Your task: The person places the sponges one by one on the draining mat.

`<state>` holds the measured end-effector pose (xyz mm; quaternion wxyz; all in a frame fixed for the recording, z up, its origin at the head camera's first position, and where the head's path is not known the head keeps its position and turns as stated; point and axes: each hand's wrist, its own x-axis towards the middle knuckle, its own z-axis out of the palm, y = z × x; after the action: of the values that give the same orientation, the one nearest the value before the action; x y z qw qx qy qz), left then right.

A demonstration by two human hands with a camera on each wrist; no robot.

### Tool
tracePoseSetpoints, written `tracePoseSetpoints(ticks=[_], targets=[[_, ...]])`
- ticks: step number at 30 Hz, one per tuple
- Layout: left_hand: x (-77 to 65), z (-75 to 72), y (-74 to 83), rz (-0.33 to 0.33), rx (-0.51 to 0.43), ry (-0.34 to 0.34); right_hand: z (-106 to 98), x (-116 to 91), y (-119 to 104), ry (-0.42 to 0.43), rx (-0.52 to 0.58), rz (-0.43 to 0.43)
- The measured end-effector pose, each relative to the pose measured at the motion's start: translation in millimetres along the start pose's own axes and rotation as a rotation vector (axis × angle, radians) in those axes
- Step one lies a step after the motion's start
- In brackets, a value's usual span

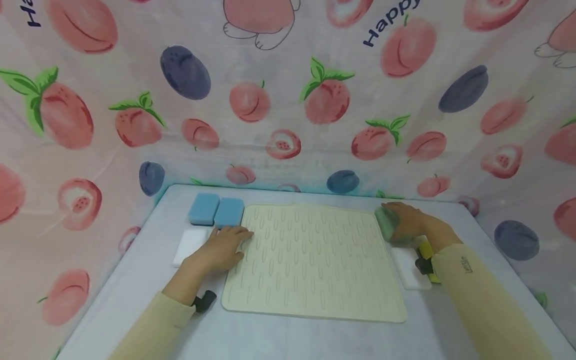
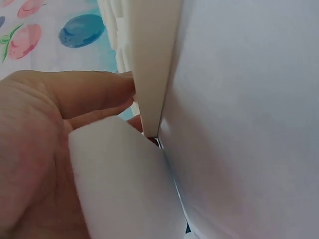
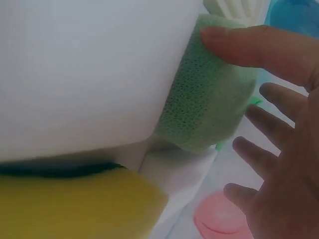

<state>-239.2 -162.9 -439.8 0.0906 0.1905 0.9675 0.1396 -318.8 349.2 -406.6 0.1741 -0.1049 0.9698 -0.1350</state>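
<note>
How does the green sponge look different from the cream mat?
The green sponge is small and chunky, while the cream mat is broad and flat. The sponge is pitted with tiny pores; the mat has rows of long, narrow ovals. The right hand touches the sponge, the left hand the mat. Both have rounded corners.

Ahead of you hangs a pale cloth (image 1: 283, 112) printed with pink peaches, dark blue fruits and the word "Happy". On your white tabletop (image 1: 315, 342), two blue sponges (image 1: 204, 208) lie side by side toward the far left corner; on your right, a yellow sponge (image 1: 425, 249) lies just beside a white sponge (image 1: 409, 269).
</note>
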Motion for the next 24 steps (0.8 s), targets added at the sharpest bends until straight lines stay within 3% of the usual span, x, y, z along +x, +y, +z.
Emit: tracePoseSetpoints(ticks=[24], targets=[[-0.9, 3.7, -2.9, 0.015, -0.011, -0.008, 4.4, 6.2, 6.0, 0.036, -0.029, -0.092]])
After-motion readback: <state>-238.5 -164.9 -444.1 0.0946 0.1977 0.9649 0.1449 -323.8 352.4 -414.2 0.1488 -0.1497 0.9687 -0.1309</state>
